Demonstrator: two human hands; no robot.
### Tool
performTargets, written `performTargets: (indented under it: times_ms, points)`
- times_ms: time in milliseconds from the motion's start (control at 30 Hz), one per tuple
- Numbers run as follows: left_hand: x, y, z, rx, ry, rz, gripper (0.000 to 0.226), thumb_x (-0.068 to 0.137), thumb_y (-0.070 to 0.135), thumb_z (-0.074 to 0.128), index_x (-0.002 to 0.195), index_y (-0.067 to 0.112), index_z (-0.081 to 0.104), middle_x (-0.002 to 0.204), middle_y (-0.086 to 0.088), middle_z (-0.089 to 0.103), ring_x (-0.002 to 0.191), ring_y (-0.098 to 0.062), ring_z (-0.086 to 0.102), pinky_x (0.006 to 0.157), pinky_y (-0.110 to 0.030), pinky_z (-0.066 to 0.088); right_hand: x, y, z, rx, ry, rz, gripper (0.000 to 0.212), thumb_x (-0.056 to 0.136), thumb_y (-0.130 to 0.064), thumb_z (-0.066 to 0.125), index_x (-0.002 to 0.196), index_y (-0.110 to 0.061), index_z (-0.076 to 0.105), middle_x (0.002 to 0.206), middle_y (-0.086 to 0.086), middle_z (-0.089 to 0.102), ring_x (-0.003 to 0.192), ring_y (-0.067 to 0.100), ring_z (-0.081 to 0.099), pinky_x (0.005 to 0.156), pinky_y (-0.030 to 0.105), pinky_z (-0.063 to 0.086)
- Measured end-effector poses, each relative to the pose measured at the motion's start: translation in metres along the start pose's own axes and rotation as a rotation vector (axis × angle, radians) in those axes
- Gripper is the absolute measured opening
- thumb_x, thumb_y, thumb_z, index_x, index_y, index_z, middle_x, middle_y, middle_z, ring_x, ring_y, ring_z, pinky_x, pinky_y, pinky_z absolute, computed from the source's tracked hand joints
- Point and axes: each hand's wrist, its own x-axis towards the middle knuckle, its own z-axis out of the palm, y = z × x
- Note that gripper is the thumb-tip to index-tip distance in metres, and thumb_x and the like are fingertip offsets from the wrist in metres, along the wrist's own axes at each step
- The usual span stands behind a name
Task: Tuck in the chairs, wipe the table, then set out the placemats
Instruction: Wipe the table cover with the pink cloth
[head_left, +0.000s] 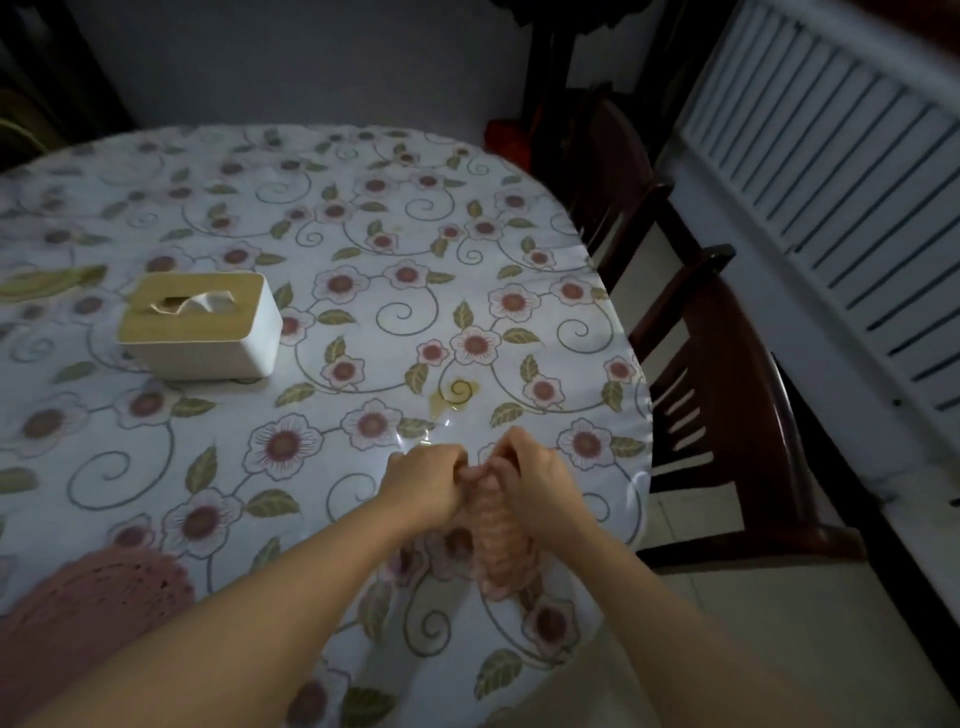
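Note:
Both my hands meet over the near right part of the round table (363, 218), which wears a floral cloth. My left hand (426, 486) and my right hand (535, 480) pinch the top edge of a pink crocheted placemat (498, 540) that hangs bunched below them. A second pink crocheted placemat (98, 597) lies flat at the near left edge. A dark wooden chair (737, 415) stands at the table's right side, another chair (618, 171) farther back.
A white tissue box (202, 322) with a wooden lid sits left of centre. A yellowish stain (457, 395) marks the cloth just beyond my hands. A white slatted radiator cover (831, 171) runs along the right wall behind the chairs.

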Motion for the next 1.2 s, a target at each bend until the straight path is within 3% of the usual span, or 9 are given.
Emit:
performTargets:
  times_ms: [133, 233, 367, 533, 667, 800, 900, 1067, 1200]
  points:
    - [0.019, -0.035, -0.03, -0.237, -0.115, -0.095, 0.022, 0.076, 0.014, 0.06, 0.063, 0.019, 0.044, 0.066, 0.001, 0.048, 0.064, -0.019, 0.048, 0.052, -0.025, 0.035, 0.015, -0.001, -0.011, 0.003, -0.162, 0.153, 0.014, 0.079, -0.033, 0.065, 0.077, -0.02, 0.059, 0.071, -0.008, 0.059, 0.067, 0.012, 0.055, 0.057, 0.03, 0.045]
    - [0.04, -0.062, -0.056, -0.397, -0.121, -0.141, 0.022, 0.078, 0.008, 0.063, 0.068, 0.018, 0.045, 0.069, -0.004, 0.052, 0.067, -0.021, 0.049, 0.059, -0.028, 0.038, 0.039, -0.012, -0.022, 0.112, -0.198, 0.202, 0.01, 0.081, -0.012, 0.064, 0.071, -0.015, 0.064, 0.065, -0.004, 0.055, 0.063, 0.012, 0.051, 0.061, 0.034, 0.047]
    - [0.067, -0.068, -0.07, -0.415, -0.121, -0.082, 0.019, 0.085, 0.014, 0.062, 0.075, 0.021, 0.047, 0.072, -0.002, 0.055, 0.065, -0.016, 0.049, 0.057, -0.028, 0.037, 0.082, -0.026, -0.028, 0.043, -0.096, 0.271, 0.005, 0.082, -0.01, 0.065, 0.081, -0.014, 0.068, 0.074, 0.001, 0.062, 0.069, 0.016, 0.057, 0.059, 0.027, 0.047]
    - [0.107, -0.077, -0.062, -0.397, 0.037, -0.161, 0.026, 0.087, 0.022, 0.061, 0.108, 0.017, 0.046, 0.114, -0.01, 0.056, 0.094, -0.025, 0.055, 0.075, -0.033, 0.045, 0.112, -0.036, -0.004, -0.014, 0.282, 0.379, 0.035, 0.086, -0.005, 0.053, 0.12, -0.012, 0.055, 0.116, 0.008, 0.056, 0.099, 0.021, 0.051, 0.08, 0.03, 0.046]
    - [0.113, -0.105, -0.046, -0.166, 0.039, -0.178, 0.053, 0.089, 0.023, 0.055, 0.136, 0.016, 0.03, 0.138, -0.01, 0.039, 0.12, -0.028, 0.044, 0.092, -0.04, 0.043, 0.102, -0.027, 0.044, -0.118, 0.256, 0.269, 0.046, 0.086, 0.002, 0.045, 0.13, -0.011, 0.04, 0.133, 0.012, 0.037, 0.11, 0.024, 0.042, 0.09, 0.034, 0.043]
    - [0.113, -0.127, -0.02, -0.05, 0.079, -0.134, 0.052, 0.089, 0.014, 0.052, 0.137, 0.016, 0.033, 0.14, -0.009, 0.033, 0.124, -0.027, 0.039, 0.097, -0.042, 0.04, 0.113, -0.016, 0.093, -0.198, 0.132, 0.152, 0.043, 0.093, -0.015, 0.039, 0.136, -0.019, 0.035, 0.154, 0.012, 0.019, 0.138, 0.028, 0.02, 0.113, 0.043, 0.017]
    - [0.12, -0.137, -0.005, 0.022, 0.139, -0.082, 0.051, 0.092, 0.018, 0.047, 0.14, 0.017, 0.031, 0.15, -0.004, 0.026, 0.136, -0.026, 0.026, 0.105, -0.045, 0.033, 0.121, -0.007, 0.127, -0.311, -0.007, 0.12, 0.063, 0.089, -0.05, 0.024, 0.149, -0.037, 0.009, 0.159, 0.006, -0.009, 0.144, 0.029, -0.012, 0.113, 0.05, -0.008]
    - [0.15, -0.14, 0.007, 0.085, 0.212, -0.07, 0.05, 0.096, 0.034, 0.039, 0.144, 0.019, 0.029, 0.156, -0.004, 0.019, 0.143, -0.024, 0.013, 0.114, -0.045, 0.017, 0.15, 0.036, 0.125, -0.517, 0.066, -0.087, 0.069, 0.088, -0.07, 0.013, 0.148, -0.036, 0.02, 0.158, 0.006, 0.015, 0.144, 0.035, 0.007, 0.111, 0.057, 0.001]
    - [0.161, -0.136, 0.015, 0.066, 0.267, -0.081, 0.047, 0.095, 0.032, 0.044, 0.14, 0.022, 0.037, 0.156, -0.003, 0.02, 0.143, -0.027, 0.013, 0.113, -0.049, 0.012, 0.205, 0.075, 0.072, -0.64, 0.11, 0.031, 0.078, 0.082, -0.075, 0.002, 0.15, -0.037, 0.006, 0.16, 0.004, -0.001, 0.145, 0.033, -0.007, 0.113, 0.058, -0.004]
